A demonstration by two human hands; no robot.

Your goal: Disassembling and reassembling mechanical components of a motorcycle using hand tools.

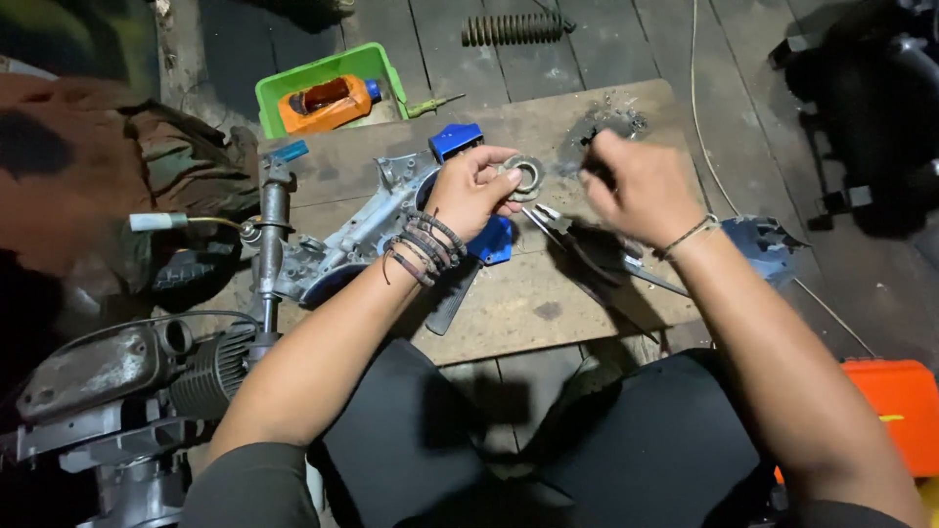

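My left hand [469,191] holds a small round metal bearing-like ring [526,177] between thumb and fingers above a wooden board [548,303]. Several cord bracelets wrap that wrist. My right hand [636,186] hovers just right of the ring, blurred, fingers curled; whether it grips anything I cannot tell. Under my hands lie pliers [567,230] and a blue plastic part [494,242]. A grey metal engine casing [342,244] lies to the left of my left hand.
A green tray [284,88] with an orange container sits at the back left, a green screwdriver [430,103] beside it. A coil spring [514,29] lies farther back. An engine cylinder [205,372] is at lower left, an orange box [905,411] at right.
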